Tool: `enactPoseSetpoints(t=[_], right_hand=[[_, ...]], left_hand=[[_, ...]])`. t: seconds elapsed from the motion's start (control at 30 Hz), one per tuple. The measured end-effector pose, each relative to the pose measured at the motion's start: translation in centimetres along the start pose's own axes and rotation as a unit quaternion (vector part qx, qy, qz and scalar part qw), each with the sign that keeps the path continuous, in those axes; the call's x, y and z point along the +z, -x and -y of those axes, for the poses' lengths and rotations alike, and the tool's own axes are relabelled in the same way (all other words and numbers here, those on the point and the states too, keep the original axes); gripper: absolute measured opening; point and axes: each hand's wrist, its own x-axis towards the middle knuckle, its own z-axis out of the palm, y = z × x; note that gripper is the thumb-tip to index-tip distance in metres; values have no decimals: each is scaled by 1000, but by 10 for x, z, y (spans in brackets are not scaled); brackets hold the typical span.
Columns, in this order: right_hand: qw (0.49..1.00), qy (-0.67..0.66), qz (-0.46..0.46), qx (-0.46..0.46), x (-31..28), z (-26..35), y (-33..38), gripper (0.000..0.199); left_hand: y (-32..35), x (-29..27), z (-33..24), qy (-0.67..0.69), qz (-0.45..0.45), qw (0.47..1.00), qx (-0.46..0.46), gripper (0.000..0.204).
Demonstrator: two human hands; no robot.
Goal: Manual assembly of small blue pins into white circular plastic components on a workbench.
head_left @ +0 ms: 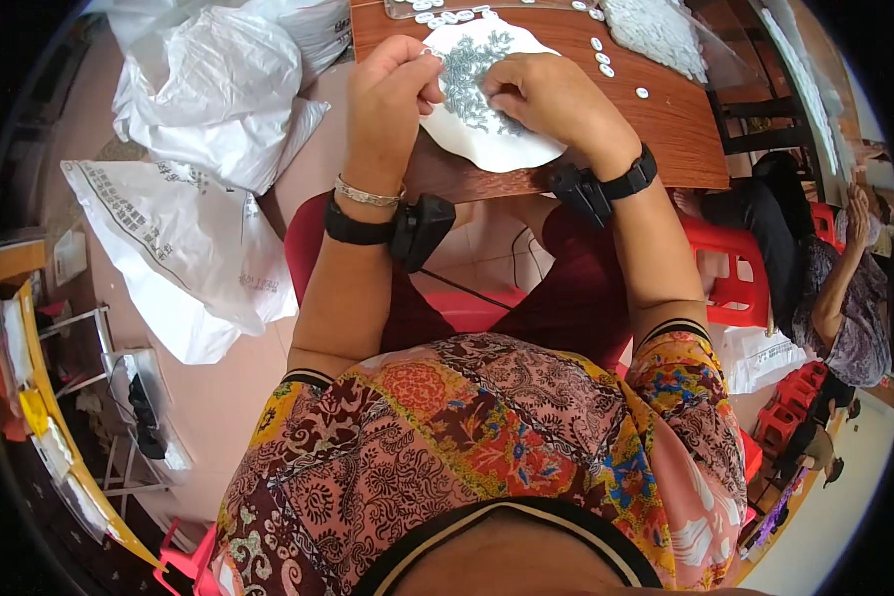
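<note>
My left hand (397, 84) is closed in a pinch over the left edge of a round white sheet (507, 154). A small white oval piece (426, 52) shows at its fingertips. On the sheet lies a loose pile of small grey metal parts (464, 79) that look like screws. My right hand (556, 99) is over the right side of this pile, thumb and fingers bent together and pointing into it. Whatever its fingertips hold is hidden.
White oval pieces (604, 71) are scattered on the brown wooden table (670, 129), with a larger heap (656, 35) at the far right. White sacks (209, 89) stand on the floor at left. A person (844, 298) sits at right, near a red stool (730, 268).
</note>
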Motion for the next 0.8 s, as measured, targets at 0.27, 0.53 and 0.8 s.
enactPoseSetpoints(t=[0.27, 0.53, 0.8], right_hand=[[999, -11, 25, 46, -4, -3, -5, 12], [995, -71, 7, 63, -24, 13, -9, 10], [969, -194, 4, 153, -34, 15, -6, 10]], left_hand=[[-4, -10, 4, 12, 13, 1000, -5, 16], [-15, -7, 14, 265, 183, 926, 196, 16], [-1, -3, -4, -4, 27, 1000, -7, 17]])
